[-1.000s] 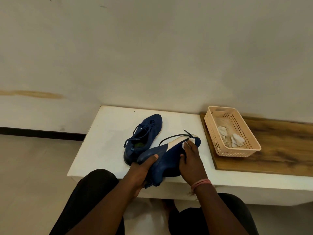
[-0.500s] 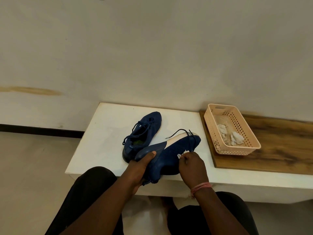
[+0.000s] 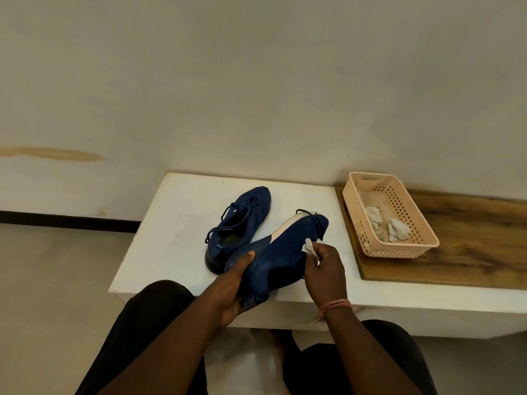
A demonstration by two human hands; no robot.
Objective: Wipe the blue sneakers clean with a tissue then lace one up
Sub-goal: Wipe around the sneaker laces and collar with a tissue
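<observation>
Mid-wipe at frame centre: left hand [image 3: 233,283] clasping tilted navy knit sneaker [image 3: 282,252], right hand [image 3: 323,269] pinching crumpled white tissue [image 3: 309,248] against it; lacing not begun.

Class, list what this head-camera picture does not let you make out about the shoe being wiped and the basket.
- Held sneaker: heel hidden by the left hand.
- Tissue: mostly hidden in the right hand.
- Basket: crumpled contents too small to identify.

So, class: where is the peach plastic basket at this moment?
In the head view, the basket sits at the right, on the wooden board against the wall, just right of the sneaker being wiped.
</observation>
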